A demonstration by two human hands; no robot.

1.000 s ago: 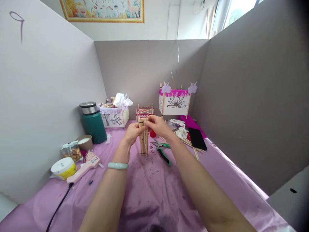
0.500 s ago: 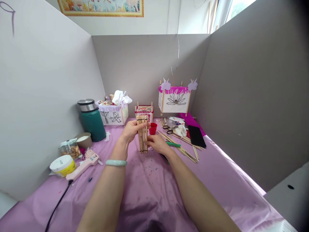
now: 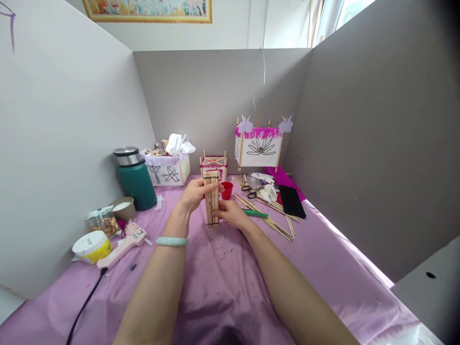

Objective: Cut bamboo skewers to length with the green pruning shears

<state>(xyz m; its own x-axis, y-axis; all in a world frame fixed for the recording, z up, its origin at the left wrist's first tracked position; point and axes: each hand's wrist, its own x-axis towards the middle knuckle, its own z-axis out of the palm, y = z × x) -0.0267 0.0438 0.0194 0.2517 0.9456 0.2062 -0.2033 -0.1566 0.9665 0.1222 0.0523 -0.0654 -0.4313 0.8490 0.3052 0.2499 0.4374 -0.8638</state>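
A bundle of thin wooden sticks (image 3: 212, 199) stands upright on the purple table cover (image 3: 223, 282), bound low down by a dark band. My left hand (image 3: 194, 194) grips the bundle near its top, fingers wrapped round it; a pale green bangle sits on that wrist. My right hand (image 3: 231, 212) is closed against the bundle's lower part, fingers pinching at the sticks just above the band. A small red cup (image 3: 226, 190) stands right behind the bundle.
Loose sticks (image 3: 273, 218), scissors (image 3: 250, 191) and a black phone (image 3: 291, 201) lie at right. A pink glue gun (image 3: 122, 245), a white tub (image 3: 89, 247) and a green flask (image 3: 134, 178) stand at left. Three paper lanterns (image 3: 259, 147) line the back. Grey partition walls surround the table.
My right hand dropped from the top of the bundle to its lower part. The view shifted slightly, and the red cup and scissors behind came into sight.
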